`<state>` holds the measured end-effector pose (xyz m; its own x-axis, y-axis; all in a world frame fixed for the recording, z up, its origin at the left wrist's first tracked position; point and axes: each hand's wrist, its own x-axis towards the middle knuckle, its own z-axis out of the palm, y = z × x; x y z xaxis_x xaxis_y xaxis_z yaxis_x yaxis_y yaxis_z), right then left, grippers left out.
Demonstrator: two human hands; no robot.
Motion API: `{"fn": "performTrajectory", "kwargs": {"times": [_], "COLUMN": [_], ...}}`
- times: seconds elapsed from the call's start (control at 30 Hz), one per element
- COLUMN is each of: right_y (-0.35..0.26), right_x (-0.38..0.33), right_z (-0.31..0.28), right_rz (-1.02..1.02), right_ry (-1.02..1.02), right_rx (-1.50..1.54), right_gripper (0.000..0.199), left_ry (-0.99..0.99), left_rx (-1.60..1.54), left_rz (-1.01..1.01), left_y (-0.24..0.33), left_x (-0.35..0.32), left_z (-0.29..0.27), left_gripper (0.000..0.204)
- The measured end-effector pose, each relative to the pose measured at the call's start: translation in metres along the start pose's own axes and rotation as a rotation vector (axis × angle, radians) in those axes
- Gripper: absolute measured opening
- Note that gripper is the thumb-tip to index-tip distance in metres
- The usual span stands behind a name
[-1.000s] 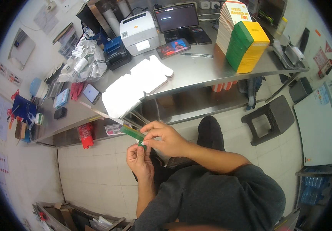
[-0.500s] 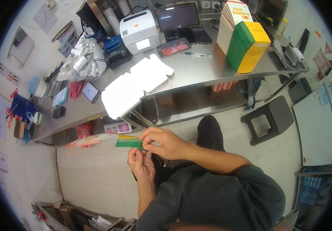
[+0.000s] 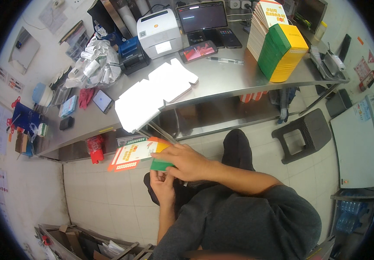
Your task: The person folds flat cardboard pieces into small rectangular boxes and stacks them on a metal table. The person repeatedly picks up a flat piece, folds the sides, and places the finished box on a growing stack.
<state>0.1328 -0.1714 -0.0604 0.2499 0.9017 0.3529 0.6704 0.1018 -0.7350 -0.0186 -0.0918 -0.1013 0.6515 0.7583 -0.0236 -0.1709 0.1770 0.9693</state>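
Over my lap I hold a flat printed cardboard carton blank [image 3: 130, 154], white and orange with yellow and green parts. A green flap [image 3: 161, 165] on it stands folded up on the side toward me. My right hand [image 3: 189, 162] lies across the carton from the right, its fingers closed round the yellow and green end. From below, my left hand [image 3: 162, 186] pinches the lower edge of the green flap. Part of the carton is hidden under my right hand.
A pile of white card pieces [image 3: 139, 102] lies at the front edge of the steel table [image 3: 221, 80]. Green-and-yellow folded cartons [image 3: 278, 56] stand at its right. Behind are a label printer [image 3: 159, 34], a phone [image 3: 198, 51] and a pen [image 3: 225, 60]. A dark stool [image 3: 302, 136] stands right.
The carton has turned from nearly edge-on to show its printed face. My right hand has gone from a fingertip pinch to lying over it, and the left has shifted slightly right.
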Motion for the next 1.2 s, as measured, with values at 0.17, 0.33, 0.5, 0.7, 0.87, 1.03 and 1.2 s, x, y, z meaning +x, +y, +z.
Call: {"fn": "performTrajectory", "kwargs": {"times": [0.17,0.33,0.5,0.7,0.87,1.03,1.2], "right_y": [-0.009,-0.003,0.003,0.004,0.000,0.004,0.012], "right_x": [-0.003,-0.005,-0.006,-0.002,-0.003,-0.005,-0.001], "right_z": [0.005,0.012,0.020,0.014,0.023,0.027,0.023], "right_rz": [0.118,0.018,-0.124,0.101,0.001,0.062,-0.038], "right_ry": [-0.044,-0.067,0.036,0.238,0.276,0.320,0.306], "right_rx": [0.059,0.038,-0.058,0.323,0.309,0.256,0.342], "right_gripper": [0.044,0.039,0.034,0.021,0.019,0.020,0.023], "left_ry": [-0.071,-0.019,0.204,0.324,0.261,0.266,0.251], "left_rx": [0.058,-0.372,-0.392,0.236,0.441,0.397,0.395], "left_rz": [0.043,0.134,0.016,0.319,0.555,0.549,0.544], "left_y": [-0.007,-0.008,-0.002,-0.031,-0.061,-0.069,-0.064], "left_x": [-0.004,0.005,0.012,0.014,0.017,0.019,0.019], "left_z": [-0.006,-0.013,-0.015,-0.027,-0.049,-0.054,-0.052], "left_gripper": [0.046,0.054,0.048,0.038,0.040,0.042,0.044]}}
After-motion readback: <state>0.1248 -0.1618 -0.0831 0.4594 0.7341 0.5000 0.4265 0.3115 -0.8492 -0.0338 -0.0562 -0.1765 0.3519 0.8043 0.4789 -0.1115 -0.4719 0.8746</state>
